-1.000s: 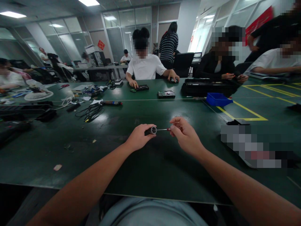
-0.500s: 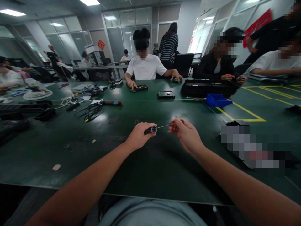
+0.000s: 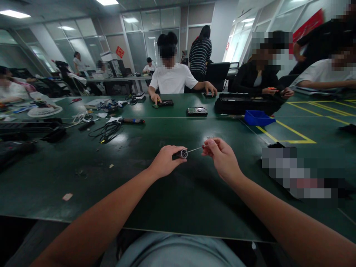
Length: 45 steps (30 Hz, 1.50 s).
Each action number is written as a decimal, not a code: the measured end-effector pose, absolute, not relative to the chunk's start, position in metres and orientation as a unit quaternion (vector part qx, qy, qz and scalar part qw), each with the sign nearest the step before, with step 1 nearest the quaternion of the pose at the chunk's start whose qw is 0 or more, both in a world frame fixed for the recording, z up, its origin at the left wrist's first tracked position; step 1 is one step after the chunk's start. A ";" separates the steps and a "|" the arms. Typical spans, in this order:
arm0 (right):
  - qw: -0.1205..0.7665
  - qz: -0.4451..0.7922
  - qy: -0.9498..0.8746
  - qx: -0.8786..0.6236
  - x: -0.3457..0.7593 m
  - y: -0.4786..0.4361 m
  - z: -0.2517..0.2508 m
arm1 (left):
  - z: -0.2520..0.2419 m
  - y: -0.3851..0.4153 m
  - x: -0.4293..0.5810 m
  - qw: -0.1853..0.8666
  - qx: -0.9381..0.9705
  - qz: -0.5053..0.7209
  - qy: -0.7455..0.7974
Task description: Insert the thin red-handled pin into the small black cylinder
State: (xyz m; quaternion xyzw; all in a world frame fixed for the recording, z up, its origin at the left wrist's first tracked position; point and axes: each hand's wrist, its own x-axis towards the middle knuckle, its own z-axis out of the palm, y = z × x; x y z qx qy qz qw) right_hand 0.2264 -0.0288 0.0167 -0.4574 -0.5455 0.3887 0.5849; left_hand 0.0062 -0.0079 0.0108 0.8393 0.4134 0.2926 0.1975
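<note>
My left hand (image 3: 164,161) is closed around a short dark tube (image 3: 184,153), whose round, silver-rimmed end faces towards me. From that end a thin metal rod (image 3: 194,150) runs to the fingertips of my right hand (image 3: 222,157), which pinch its far end. How deep the rod reaches into the tube cannot be made out. A small reddish bit shows at the right fingertips, too small to name. Both hands are above the green table (image 3: 178,196).
A cabled pen-like tool (image 3: 132,121) lies ahead on the left. Beyond my hands are a hard drive (image 3: 197,111) and a blue bin (image 3: 258,118). A blurred-out item (image 3: 297,172) lies on the right. A co-worker (image 3: 174,76) sits opposite, hands on the table.
Both my hands, with the tube and rod, have shifted very slightly to the right. The rod still spans the gap between them.
</note>
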 end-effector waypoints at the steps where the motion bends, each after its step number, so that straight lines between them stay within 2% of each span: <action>1: 0.580 0.377 -0.558 -0.458 0.226 -0.030 0.017 | 0.011 -0.008 0.007 0.198 0.840 0.293 0.411; 11: 0.496 0.242 -0.655 -0.517 0.226 -0.047 0.038 | 0.008 -0.008 0.006 0.194 0.839 0.288 0.419; 24: 0.444 0.284 -0.694 -0.490 0.228 -0.045 0.036 | 0.005 -0.005 0.004 0.189 0.845 0.278 0.415; 38: 0.437 0.287 -0.696 -0.493 0.226 -0.047 0.037 | 0.003 -0.006 0.003 0.194 0.842 0.289 0.413; 45: 0.461 0.316 -0.675 -0.482 0.226 -0.045 0.034 | 0.006 -0.006 0.003 0.201 0.827 0.292 0.437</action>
